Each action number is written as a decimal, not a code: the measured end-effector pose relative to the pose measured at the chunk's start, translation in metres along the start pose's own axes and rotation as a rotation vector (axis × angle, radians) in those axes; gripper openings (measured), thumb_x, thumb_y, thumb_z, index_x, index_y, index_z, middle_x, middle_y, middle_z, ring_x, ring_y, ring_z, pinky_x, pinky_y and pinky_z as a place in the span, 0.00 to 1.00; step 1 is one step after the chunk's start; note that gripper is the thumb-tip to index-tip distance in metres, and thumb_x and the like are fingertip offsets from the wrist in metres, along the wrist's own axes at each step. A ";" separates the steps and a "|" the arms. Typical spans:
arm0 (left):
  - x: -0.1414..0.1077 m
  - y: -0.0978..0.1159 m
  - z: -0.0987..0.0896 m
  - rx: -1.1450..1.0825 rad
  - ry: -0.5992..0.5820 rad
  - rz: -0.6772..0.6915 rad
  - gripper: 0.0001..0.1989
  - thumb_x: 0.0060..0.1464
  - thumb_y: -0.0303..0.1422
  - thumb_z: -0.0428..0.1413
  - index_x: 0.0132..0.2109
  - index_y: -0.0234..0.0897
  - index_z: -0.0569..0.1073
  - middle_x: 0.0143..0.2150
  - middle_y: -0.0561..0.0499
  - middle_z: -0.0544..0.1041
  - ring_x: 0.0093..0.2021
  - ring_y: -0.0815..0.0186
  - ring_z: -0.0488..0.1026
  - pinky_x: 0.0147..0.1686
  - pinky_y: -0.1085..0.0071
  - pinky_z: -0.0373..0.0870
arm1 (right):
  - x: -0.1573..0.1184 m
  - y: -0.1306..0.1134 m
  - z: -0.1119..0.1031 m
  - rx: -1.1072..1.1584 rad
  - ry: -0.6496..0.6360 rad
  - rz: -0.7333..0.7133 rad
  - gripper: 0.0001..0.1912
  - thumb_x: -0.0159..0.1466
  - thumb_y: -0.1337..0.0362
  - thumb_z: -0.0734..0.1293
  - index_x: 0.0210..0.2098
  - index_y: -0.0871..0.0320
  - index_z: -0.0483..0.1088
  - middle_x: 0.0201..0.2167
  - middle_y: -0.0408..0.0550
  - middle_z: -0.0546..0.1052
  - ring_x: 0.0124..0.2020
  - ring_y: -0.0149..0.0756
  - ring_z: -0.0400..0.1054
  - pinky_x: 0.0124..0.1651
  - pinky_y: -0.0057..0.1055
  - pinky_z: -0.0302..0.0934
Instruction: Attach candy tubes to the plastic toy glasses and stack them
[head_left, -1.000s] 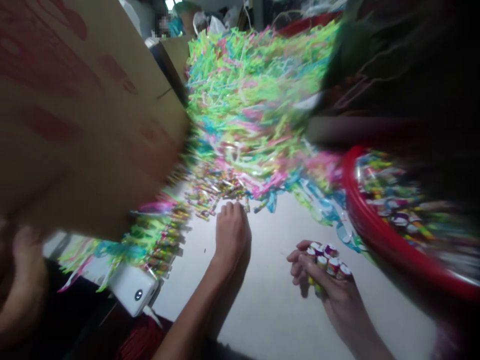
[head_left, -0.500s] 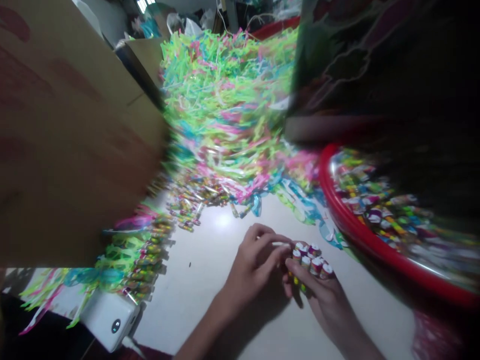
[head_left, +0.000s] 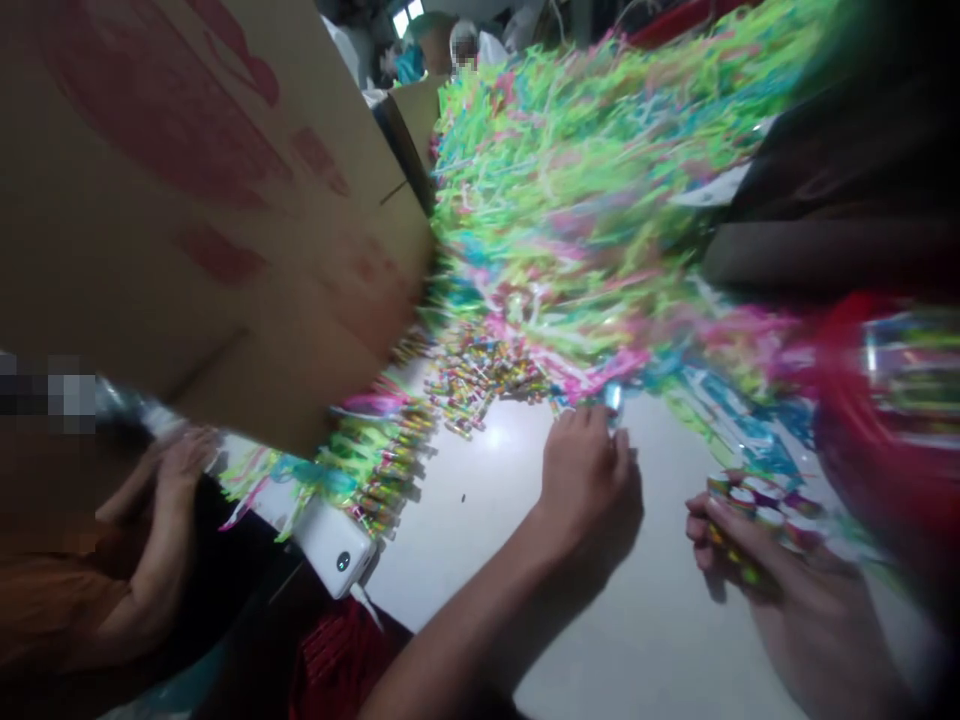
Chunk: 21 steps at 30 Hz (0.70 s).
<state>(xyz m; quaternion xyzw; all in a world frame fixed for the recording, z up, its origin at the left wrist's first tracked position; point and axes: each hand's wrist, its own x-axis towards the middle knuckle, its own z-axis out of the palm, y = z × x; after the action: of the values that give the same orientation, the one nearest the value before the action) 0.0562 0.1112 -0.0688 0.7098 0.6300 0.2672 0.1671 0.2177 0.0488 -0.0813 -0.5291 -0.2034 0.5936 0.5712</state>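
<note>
My right hand (head_left: pixel 795 570) is closed round a bundle of small colourful tubes (head_left: pixel 769 510) with whitish tops, low on the right. Further left, my left hand (head_left: pixel 585 460) reaches to the near edge of the pile of coloured strips (head_left: pixel 570 230). Its fingertips are by a small clear-blue piece (head_left: pixel 613 398); whether they grip anything is hidden by the back of the hand. A heap of small striped sticks (head_left: pixel 487 370) lies just left of that hand on the white table (head_left: pixel 450 540).
A cardboard box (head_left: pixel 225 220) fills the upper left. At the right is a blurred red-rimmed basin (head_left: pixel 840 400) below a dark box. A row of tubes with strips (head_left: pixel 390 470) and a white power bank (head_left: pixel 334 545) lie left. Another person's arms (head_left: pixel 169 520) show at the far left.
The view has swung left, so things appear further right. My left hand has left the bundle and moved forward to the strips. My right hand still holds the bundle. Another person has come into view.
</note>
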 end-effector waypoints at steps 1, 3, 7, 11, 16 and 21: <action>0.003 -0.001 0.002 0.025 -0.010 -0.033 0.14 0.72 0.38 0.51 0.56 0.33 0.73 0.52 0.38 0.79 0.52 0.53 0.74 0.53 0.57 0.71 | 0.002 0.003 0.000 -0.010 0.005 0.006 0.31 0.39 0.51 0.89 0.37 0.58 0.82 0.32 0.52 0.82 0.27 0.38 0.75 0.22 0.25 0.69; 0.013 -0.001 0.007 0.088 -0.023 -0.101 0.20 0.73 0.44 0.52 0.56 0.30 0.73 0.52 0.34 0.79 0.53 0.50 0.75 0.53 0.56 0.70 | 0.003 0.010 -0.002 -0.060 -0.014 -0.006 0.32 0.41 0.51 0.89 0.40 0.58 0.81 0.32 0.52 0.82 0.26 0.37 0.75 0.21 0.24 0.68; 0.035 0.006 0.010 0.139 -0.062 -0.198 0.16 0.73 0.38 0.52 0.54 0.26 0.73 0.53 0.31 0.79 0.55 0.49 0.76 0.52 0.58 0.70 | 0.000 0.014 -0.003 -0.154 -0.058 -0.039 0.36 0.43 0.53 0.89 0.47 0.57 0.79 0.29 0.50 0.80 0.25 0.38 0.73 0.21 0.26 0.66; 0.038 0.009 0.003 0.037 -0.058 -0.252 0.12 0.72 0.33 0.51 0.53 0.29 0.73 0.51 0.32 0.80 0.51 0.51 0.77 0.49 0.59 0.70 | -0.001 0.012 -0.001 -0.129 -0.081 -0.086 0.31 0.47 0.54 0.88 0.47 0.57 0.79 0.29 0.50 0.80 0.25 0.37 0.73 0.21 0.25 0.65; 0.023 0.000 -0.009 -0.706 -0.160 -0.331 0.08 0.63 0.35 0.62 0.45 0.35 0.75 0.37 0.49 0.79 0.34 0.68 0.73 0.39 0.71 0.69 | 0.004 0.019 -0.007 -0.150 -0.099 -0.110 0.31 0.50 0.53 0.87 0.48 0.55 0.78 0.31 0.49 0.82 0.25 0.38 0.73 0.21 0.28 0.66; -0.004 0.007 -0.014 -1.200 -0.335 -0.391 0.20 0.55 0.43 0.70 0.43 0.33 0.75 0.30 0.54 0.74 0.29 0.72 0.71 0.32 0.75 0.65 | 0.002 0.025 -0.009 -0.237 -0.067 -0.109 0.29 0.52 0.49 0.85 0.44 0.59 0.79 0.27 0.50 0.81 0.24 0.40 0.73 0.22 0.32 0.65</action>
<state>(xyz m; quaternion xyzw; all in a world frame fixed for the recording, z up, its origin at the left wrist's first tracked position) 0.0531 0.1048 -0.0542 0.3973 0.4543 0.4231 0.6758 0.2147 0.0408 -0.1067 -0.5608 -0.3194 0.5508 0.5292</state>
